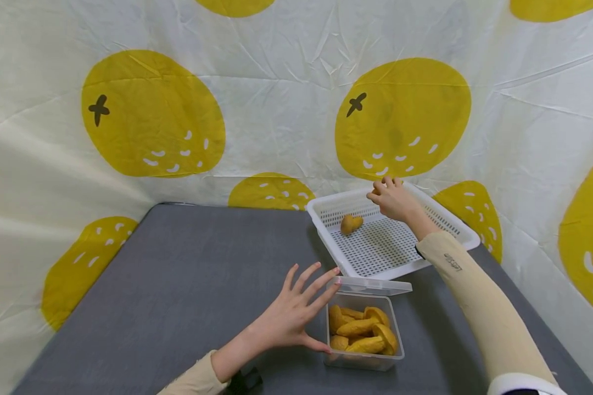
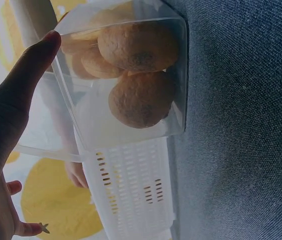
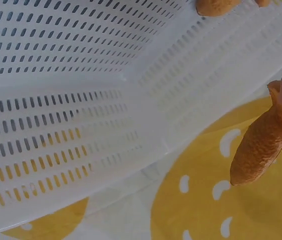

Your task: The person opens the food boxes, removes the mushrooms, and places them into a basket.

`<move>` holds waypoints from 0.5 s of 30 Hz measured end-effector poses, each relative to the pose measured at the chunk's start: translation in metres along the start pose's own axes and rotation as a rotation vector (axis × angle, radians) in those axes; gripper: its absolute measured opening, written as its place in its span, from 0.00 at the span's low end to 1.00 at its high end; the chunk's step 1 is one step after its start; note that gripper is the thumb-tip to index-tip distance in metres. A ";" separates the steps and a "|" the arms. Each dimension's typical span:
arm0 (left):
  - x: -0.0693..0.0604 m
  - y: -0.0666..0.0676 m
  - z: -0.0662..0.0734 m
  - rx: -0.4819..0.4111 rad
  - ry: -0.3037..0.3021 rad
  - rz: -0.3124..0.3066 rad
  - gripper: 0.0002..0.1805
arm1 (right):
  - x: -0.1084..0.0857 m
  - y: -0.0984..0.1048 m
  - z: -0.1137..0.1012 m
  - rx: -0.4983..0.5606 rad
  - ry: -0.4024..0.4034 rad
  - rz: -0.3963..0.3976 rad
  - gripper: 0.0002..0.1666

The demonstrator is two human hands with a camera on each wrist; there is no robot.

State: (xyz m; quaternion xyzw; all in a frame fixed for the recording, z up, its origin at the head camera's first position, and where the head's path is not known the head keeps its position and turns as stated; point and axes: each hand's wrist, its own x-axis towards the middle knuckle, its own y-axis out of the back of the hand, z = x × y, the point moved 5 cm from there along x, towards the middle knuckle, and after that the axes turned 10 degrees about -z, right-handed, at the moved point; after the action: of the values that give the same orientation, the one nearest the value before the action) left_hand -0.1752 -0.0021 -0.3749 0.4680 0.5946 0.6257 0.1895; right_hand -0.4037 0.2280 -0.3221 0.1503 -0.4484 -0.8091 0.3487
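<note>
On a grey table [image 1: 202, 274] before a white curtain [image 1: 277, 120] with yellow prints, the right hand [image 1: 392, 198] pinches a mushroom [image 3: 261, 142] above the basket's [image 1: 400, 269] far rim; another mushroom [image 1: 352, 223] lies inside. On the basket's near side, the left hand [image 1: 296, 307] spreads beside a mushroom-filled box [image 1: 361, 361].
</note>
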 end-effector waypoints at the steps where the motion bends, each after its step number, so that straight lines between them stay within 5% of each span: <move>1: 0.000 0.000 0.000 0.000 -0.001 0.000 0.67 | 0.001 -0.001 0.000 -0.003 0.003 -0.009 0.22; 15: 0.000 -0.002 0.000 0.009 0.001 -0.003 0.67 | 0.006 -0.012 -0.003 -0.058 0.039 -0.086 0.21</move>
State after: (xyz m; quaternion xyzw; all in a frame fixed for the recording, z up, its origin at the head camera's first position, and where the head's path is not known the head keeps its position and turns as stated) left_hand -0.1758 -0.0013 -0.3762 0.4675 0.5982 0.6231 0.1880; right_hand -0.4115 0.2256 -0.3336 0.1752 -0.4111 -0.8329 0.3264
